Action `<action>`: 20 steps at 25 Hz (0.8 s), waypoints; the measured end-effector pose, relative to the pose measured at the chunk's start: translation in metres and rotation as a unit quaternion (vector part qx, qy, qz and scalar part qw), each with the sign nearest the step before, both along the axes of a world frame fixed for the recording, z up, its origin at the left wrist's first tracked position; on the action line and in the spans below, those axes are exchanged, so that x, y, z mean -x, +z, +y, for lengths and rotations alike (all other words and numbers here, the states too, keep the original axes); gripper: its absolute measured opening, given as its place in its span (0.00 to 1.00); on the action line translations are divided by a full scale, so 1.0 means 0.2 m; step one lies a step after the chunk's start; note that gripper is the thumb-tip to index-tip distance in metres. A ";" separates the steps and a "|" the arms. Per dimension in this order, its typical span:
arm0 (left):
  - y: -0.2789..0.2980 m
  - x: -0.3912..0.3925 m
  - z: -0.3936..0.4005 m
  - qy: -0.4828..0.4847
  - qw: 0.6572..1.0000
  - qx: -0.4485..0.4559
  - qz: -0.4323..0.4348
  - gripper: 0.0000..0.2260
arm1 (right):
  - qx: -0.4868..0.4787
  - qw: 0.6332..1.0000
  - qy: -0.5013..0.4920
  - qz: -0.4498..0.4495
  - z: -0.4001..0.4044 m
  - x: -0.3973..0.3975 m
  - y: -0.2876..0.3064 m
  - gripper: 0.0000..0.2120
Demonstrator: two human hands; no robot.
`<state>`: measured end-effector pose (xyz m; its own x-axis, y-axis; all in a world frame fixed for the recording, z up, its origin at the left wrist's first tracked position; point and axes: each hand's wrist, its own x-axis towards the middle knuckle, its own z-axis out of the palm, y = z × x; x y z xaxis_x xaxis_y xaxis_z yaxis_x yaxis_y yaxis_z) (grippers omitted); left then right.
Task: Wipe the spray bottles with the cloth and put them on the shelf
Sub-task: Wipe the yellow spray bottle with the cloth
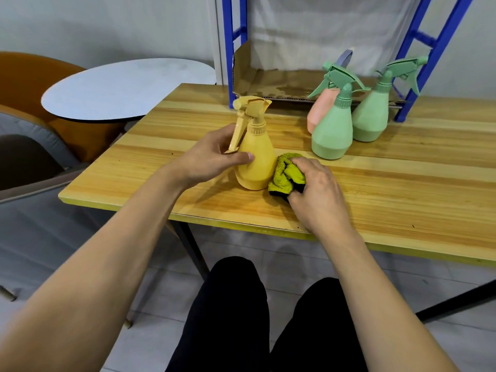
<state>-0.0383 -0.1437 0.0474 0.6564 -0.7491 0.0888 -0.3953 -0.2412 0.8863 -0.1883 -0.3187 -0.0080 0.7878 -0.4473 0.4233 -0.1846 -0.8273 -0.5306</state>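
A yellow spray bottle (256, 154) stands upright on the wooden table (402, 189). My left hand (209, 159) wraps around its left side, thumb across the front below the trigger. My right hand (314, 191) is shut on a bunched green cloth (285, 173) that rests on the table and touches the bottle's right side. Further back on the right stand two green spray bottles (332, 130) (371, 114) and a pink one (319, 108), partly hidden behind the nearer green bottle. The blue-framed shelf (230, 49) rises at the table's back edge, its lowest level lined with cardboard (281, 84).
A round grey side table (126, 89) and an orange chair (35, 76) stand to the left of the wooden table. My legs in dark trousers (241, 318) are below the table's front edge. Black table legs reach down to the tiled floor.
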 end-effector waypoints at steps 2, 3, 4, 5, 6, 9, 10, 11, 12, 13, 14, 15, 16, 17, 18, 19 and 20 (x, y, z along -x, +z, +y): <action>-0.04 0.02 -0.01 0.010 1.000 0.016 -0.016 0.20 | -0.002 1.000 -0.007 -0.014 0.01 -0.01 -0.01 0.28; -0.06 0.04 -0.01 0.027 0.999 0.025 -0.029 0.21 | -0.001 1.000 -0.013 -0.020 0.02 -0.01 -0.01 0.28; -0.07 0.05 -0.02 0.052 0.997 0.026 -0.048 0.22 | 0.001 0.999 -0.021 -0.024 0.04 -0.01 -0.02 0.28; -0.08 0.08 -0.04 0.083 0.994 0.024 -0.071 0.22 | 0.003 0.999 -0.031 -0.026 0.05 -0.01 -0.02 0.28; -0.09 0.10 -0.06 0.121 0.988 0.026 -0.089 0.23 | 0.006 0.999 -0.040 -0.026 0.07 -0.01 -0.02 0.29; -0.12 0.20 -0.17 0.250 0.958 0.019 -0.139 0.29 | 0.018 0.998 -0.055 -0.024 0.10 0.00 -0.03 0.29; -0.13 0.23 -0.21 0.289 0.943 0.001 -0.166 0.31 | 0.023 0.998 -0.057 -0.022 0.11 0.01 -0.04 0.29; -0.14 0.26 -0.25 0.321 0.927 -0.029 -0.190 0.33 | 0.028 0.998 -0.057 -0.020 0.11 0.01 -0.04 0.29; -0.14 0.28 -0.27 0.344 0.914 -0.059 -0.207 0.35 | 0.031 0.998 -0.056 -0.019 0.11 0.01 -0.04 0.29; -0.15 0.29 -0.28 0.351 0.907 -0.080 -0.217 0.35 | 0.033 0.998 -0.056 -0.017 0.10 0.01 -0.03 0.29; -0.13 0.28 -0.27 0.347 0.908 -0.090 -0.218 0.36 | 0.037 0.998 -0.057 -0.013 0.09 0.02 -0.03 0.29; -0.11 0.27 -0.25 0.335 0.914 -0.092 -0.210 0.36 | 0.040 0.998 -0.058 -0.008 0.08 0.02 -0.03 0.29; -0.09 0.24 -0.22 0.315 0.925 -0.089 -0.195 0.35 | 0.040 0.998 -0.058 -0.005 0.08 0.02 -0.04 0.29; -0.06 0.20 -0.18 0.278 0.941 -0.087 -0.174 0.33 | 0.038 0.998 -0.057 -0.008 0.08 0.02 -0.04 0.28; -0.05 0.15 -0.13 0.222 0.961 -0.081 -0.145 0.32 | 0.034 0.998 -0.056 -0.012 0.09 0.01 -0.04 0.28; -0.04 0.11 -0.08 0.155 0.979 -0.071 -0.112 0.30 | 0.029 0.998 -0.054 -0.017 0.10 0.01 -0.04 0.28; -0.04 0.07 -0.04 0.092 0.991 -0.053 -0.082 0.30 | 0.024 0.998 -0.052 -0.019 0.10 0.01 -0.04 0.28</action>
